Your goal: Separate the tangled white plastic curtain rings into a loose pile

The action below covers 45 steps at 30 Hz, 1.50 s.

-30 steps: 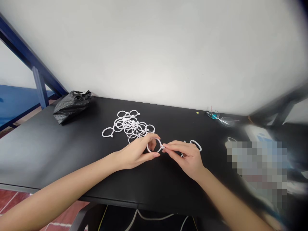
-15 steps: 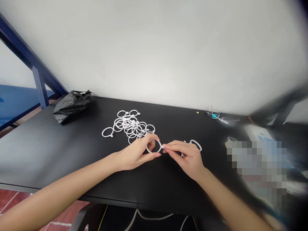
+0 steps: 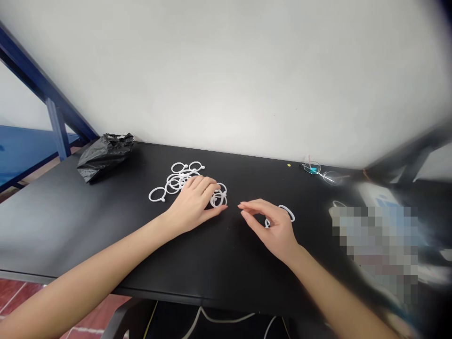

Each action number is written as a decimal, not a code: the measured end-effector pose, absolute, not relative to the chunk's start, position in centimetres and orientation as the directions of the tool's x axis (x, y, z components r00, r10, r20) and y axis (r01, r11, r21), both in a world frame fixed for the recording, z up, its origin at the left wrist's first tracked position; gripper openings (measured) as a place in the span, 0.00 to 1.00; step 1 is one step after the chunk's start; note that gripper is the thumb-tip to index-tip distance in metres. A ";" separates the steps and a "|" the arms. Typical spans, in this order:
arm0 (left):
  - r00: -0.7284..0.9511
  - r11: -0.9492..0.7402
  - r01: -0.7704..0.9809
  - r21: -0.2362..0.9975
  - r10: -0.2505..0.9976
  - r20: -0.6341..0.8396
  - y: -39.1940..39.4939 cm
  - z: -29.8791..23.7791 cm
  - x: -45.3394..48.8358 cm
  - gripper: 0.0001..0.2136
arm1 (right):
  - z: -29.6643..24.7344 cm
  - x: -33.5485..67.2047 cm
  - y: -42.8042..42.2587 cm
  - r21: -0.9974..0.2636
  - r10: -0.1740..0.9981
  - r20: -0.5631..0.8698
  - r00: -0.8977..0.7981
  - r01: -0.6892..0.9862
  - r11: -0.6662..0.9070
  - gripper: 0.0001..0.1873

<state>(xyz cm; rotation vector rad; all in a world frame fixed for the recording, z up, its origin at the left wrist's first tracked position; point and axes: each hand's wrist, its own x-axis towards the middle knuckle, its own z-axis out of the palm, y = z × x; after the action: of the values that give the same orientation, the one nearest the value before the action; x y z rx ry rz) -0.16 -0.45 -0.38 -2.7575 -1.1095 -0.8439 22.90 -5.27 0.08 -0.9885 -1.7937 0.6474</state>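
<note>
My left hand (image 3: 196, 202) lies over the pile of thin white rings (image 3: 173, 182), each with a small knob on its edge. Its fingers are apart and bent over the pile, with the thumb stretched out to the right. Between thumb and fingers show some white rings (image 3: 219, 200); part of the pile is hidden under the hand. To the right, my right hand (image 3: 273, 226) hovers with thumb and forefinger curved and their tips apart, nothing between them. Behind it, a few more white rings (image 3: 287, 213) are partly covered.
A crumpled black plastic bag (image 3: 106, 155) sits at the back left of the black table (image 3: 176, 273). Eyeglasses (image 3: 321, 173) lie near the wall at the back right. A blurred white and blue package (image 3: 381, 197) is at the right. Cables (image 3: 226, 321) hang below the front edge.
The ring that both hands held up is no longer between them. My left hand has moved left onto the pile, and my right hand's fingertips have parted.
</note>
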 end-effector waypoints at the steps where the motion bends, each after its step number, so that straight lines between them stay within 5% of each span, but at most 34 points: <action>1: 0.585 -0.715 0.688 0.127 0.649 0.487 -0.2 -0.5 -0.3 0.14 | 0.1 22.9 -5.3 -0.777 0.849 0.481 -0.218 0.343 0.528 0.09; 14: 0.550 -0.575 0.814 -0.081 0.717 0.429 0.2 -1.9 -0.5 0.16 | -0.1 23.0 -5.2 -0.733 0.825 0.508 -0.248 0.378 0.565 0.08; 21: 0.579 -0.687 0.720 0.102 0.675 0.458 -0.3 -1.2 -0.1 0.14 | -0.2 23.0 -5.1 -0.629 0.778 0.563 -0.280 0.465 0.622 0.07; 26: 0.688 -0.826 0.537 0.173 0.547 0.477 -1.5 -0.8 0.5 0.09 | 0.1 24.0 -4.1 -0.592 0.803 0.585 -0.110 0.620 0.516 0.05; 32: 0.751 -0.891 0.425 0.160 0.446 0.487 -1.8 -1.2 0.7 0.07 | 0.8 27.4 -2.2 -0.555 0.878 0.475 0.062 0.795 0.244 0.08; 37: 0.737 -0.897 0.419 0.143 0.428 0.523 -1.8 -1.2 0.7 0.07 | 0.6 29.4 -1.5 -0.551 0.989 0.138 0.048 0.834 0.036 0.14; 40: 0.737 -0.902 0.414 0.124 0.412 0.536 -1.8 -0.9 0.7 0.08 | 0.3 29.2 -1.6 -0.578 0.999 0.032 0.007 0.816 0.013 0.14; 45: 0.730 -0.903 0.415 0.113 0.405 0.550 -1.8 -0.6 0.8 0.08 | 0.3 27.7 -2.1 -0.647 0.996 0.057 -0.067 0.758 0.088 0.14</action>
<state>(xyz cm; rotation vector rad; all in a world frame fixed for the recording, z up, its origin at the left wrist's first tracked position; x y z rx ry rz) 0.82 -1.82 -0.62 -2.9058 -0.6891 -0.9176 27.73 -2.06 0.29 -1.7205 -1.8792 0.6346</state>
